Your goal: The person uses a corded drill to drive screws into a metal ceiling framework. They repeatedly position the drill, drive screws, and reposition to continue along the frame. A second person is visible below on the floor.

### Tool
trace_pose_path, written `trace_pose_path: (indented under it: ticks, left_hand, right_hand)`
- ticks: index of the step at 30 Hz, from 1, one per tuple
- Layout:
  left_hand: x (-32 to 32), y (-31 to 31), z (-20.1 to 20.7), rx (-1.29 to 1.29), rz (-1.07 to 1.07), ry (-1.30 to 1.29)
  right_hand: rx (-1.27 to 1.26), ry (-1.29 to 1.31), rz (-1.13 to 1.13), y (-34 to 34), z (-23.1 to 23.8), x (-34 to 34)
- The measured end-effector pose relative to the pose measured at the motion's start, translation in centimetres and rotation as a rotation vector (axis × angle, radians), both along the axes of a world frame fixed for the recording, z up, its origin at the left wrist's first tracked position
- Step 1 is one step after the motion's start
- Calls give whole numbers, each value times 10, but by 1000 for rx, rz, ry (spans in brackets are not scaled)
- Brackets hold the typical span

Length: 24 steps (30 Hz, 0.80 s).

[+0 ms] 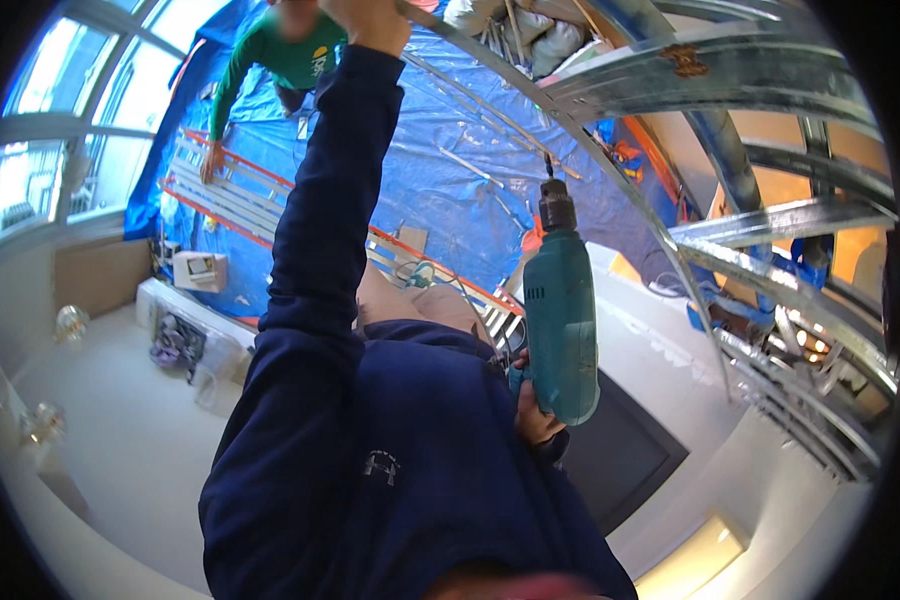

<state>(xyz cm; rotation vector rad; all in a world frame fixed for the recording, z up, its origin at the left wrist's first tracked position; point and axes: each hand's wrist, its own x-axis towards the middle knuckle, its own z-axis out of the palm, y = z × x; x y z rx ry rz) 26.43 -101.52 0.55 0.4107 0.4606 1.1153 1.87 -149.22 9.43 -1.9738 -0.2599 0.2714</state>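
My right hand (537, 418) is wrapped round the handle of a teal power drill (560, 320), at the right of my body. The drill stands nearly upright, with its dark chuck (556, 205) and a thin bit (548, 166) pointing up and away from me. My left arm, in a dark blue sleeve, stretches up to the top edge. There my left hand (372, 24) meets the end of a long thin metal strip (580, 135); its fingers are cut off by the frame, so its grip is hidden. The strip runs down to the right, past the drill bit.
A person in a green shirt (288, 50) bends at the far left, one hand on an orange-railed ladder (225, 200) lying below me. Blue tarpaulin (435, 205) covers the floor. Metal framing studs (710, 75) crowd the right side. A white box (200, 271) sits at the left.
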Motion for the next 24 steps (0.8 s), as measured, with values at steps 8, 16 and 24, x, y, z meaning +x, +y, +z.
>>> trace_pose_path:
  ticks: [8, 16, 24]
  left_hand:
    - [-19, 4, 21, -36, -213, 153]
    - [-27, -8, 38, -114, -268, 244]
    - [-56, -53, 46, -124, -687, -76]
  right_hand:
    - [-216, -289, -145, 80, -18, -50]
    - [-103, -243, -519, 161, -35, -74]
    - [-56, -190, -511, 177, -59, -76]
